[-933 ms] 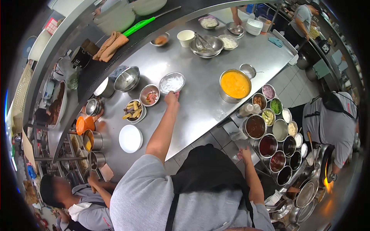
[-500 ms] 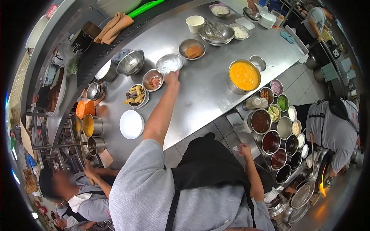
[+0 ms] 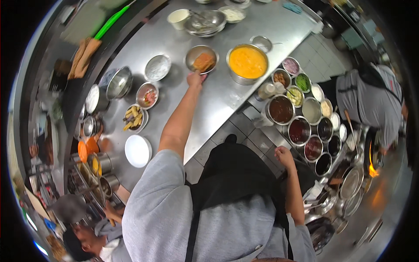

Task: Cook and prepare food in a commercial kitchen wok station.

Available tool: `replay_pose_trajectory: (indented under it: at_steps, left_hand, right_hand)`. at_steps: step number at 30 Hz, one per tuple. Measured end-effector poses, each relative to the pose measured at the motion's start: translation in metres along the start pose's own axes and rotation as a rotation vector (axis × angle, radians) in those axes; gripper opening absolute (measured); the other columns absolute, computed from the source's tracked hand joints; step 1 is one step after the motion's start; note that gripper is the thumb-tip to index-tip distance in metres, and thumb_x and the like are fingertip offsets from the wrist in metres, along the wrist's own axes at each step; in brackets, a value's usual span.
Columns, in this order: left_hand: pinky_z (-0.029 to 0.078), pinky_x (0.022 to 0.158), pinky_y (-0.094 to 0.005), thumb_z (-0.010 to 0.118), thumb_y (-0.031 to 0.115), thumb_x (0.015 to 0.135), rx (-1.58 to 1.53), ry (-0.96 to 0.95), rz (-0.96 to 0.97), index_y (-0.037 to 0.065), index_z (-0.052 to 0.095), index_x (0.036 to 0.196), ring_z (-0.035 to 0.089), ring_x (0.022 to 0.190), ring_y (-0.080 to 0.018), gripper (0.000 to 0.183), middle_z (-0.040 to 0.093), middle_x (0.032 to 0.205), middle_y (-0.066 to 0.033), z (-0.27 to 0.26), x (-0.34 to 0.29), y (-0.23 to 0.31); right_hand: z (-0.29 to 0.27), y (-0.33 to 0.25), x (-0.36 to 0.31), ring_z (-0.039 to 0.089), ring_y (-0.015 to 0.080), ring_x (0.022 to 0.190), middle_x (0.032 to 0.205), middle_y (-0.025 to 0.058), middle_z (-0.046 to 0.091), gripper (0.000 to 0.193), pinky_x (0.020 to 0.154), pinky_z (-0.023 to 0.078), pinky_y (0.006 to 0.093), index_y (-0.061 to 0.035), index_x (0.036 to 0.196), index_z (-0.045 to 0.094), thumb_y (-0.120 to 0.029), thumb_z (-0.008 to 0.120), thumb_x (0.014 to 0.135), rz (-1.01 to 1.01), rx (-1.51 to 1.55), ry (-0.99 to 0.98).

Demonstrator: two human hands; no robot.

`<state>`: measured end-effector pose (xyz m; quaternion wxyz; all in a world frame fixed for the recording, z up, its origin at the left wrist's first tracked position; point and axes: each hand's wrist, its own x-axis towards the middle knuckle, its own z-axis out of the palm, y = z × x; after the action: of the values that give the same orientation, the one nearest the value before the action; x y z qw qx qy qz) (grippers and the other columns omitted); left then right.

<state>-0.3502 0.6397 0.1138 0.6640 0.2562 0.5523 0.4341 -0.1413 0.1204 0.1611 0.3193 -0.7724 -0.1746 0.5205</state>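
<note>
My left hand (image 3: 196, 79) reaches across the steel table with its fingers closed on the near rim of a metal bowl (image 3: 189, 56) that holds orange-brown food pieces (image 3: 203, 62). To its left stand a bowl of white powder (image 3: 158, 68) and a smaller bowl with pink and red bits (image 3: 148, 95). A large pot of orange-yellow liquid (image 3: 248, 62) is just right of the held bowl. Low on the right, beside the black apron, my right hand (image 3: 285, 156) hangs with curled fingers. Whether anything is inside them is hidden.
A white plate (image 3: 138, 151) and a bowl of yellow-brown sticks (image 3: 133, 118) lie at the left. Several sauce and topping containers (image 3: 300, 130) line the right side. A co-worker (image 3: 369, 96) stands by a flame (image 3: 372, 169); another person (image 3: 89, 238) is at lower left.
My left hand has let go of the powder bowl, now farther from me, and taken the bowl of orange-brown food. My right hand has curled more. The whole view has shifted.
</note>
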Motion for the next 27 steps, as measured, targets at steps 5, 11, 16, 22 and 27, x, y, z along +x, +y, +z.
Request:
replay_pose_trajectory:
  at_steps: [5,11,16,22,27]
  left_hand:
    - [0.058,0.066,-0.0366,0.061,0.014,0.084,-0.06,-0.047,0.081,-0.004,0.059,0.095,0.063,0.082,-0.0243,0.021,0.06,0.101,-0.0136,-0.042,-0.041,-0.035]
    - [0.048,0.064,-0.0284,0.056,0.009,0.086,0.343,-0.31,-0.005,0.001,0.056,0.1,0.057,0.076,-0.0143,0.017,0.061,0.091,-0.0067,-0.073,-0.192,-0.056]
    - [0.049,0.062,-0.0259,0.055,0.004,0.085,0.564,-0.708,-0.304,0.002,0.053,0.104,0.06,0.071,-0.0154,0.019,0.061,0.092,-0.0076,-0.018,-0.305,-0.089]
    - [0.043,0.052,-0.022,0.054,0.002,0.084,0.744,-1.273,-0.306,0.001,0.053,0.096,0.057,0.058,-0.0127,0.012,0.06,0.079,-0.0062,0.073,-0.452,-0.139]
    - [0.037,0.044,-0.0205,0.053,0.005,0.083,0.814,-1.654,-0.153,0.007,0.05,0.082,0.044,0.05,-0.0056,0.004,0.05,0.067,0.0013,0.135,-0.583,-0.178]
  right_hand:
    - [-0.013,-0.019,-0.05,0.051,0.0099,0.052,0.064,0.0014,0.057,0.023,0.048,0.041,0.0269,-0.0033,0.083,0.06,-0.024,0.054,0.091,-0.147,-0.006,0.056]
    - [0.008,0.056,-0.099,0.058,0.0132,0.059,0.07,0.0056,0.062,0.02,0.056,0.047,0.0307,-0.0033,0.086,0.062,-0.023,0.057,0.087,-0.143,0.076,0.317]
    - [0.067,0.209,-0.126,0.063,0.0251,0.064,0.076,0.013,0.067,0.022,0.068,0.051,0.0381,-0.0023,0.087,0.065,-0.023,0.061,0.079,0.137,0.12,0.556]
    - [0.141,0.357,-0.208,0.062,0.0196,0.066,0.081,0.0088,0.065,0.04,0.055,0.048,0.0359,-0.0025,0.098,0.059,-0.04,0.051,0.089,0.527,1.687,1.093]
    - [0.028,0.291,-0.266,0.051,0.0147,0.046,0.068,0.0045,0.055,0.039,0.039,0.039,0.029,-0.0054,0.091,0.05,-0.043,0.06,0.087,-0.005,1.595,1.282]
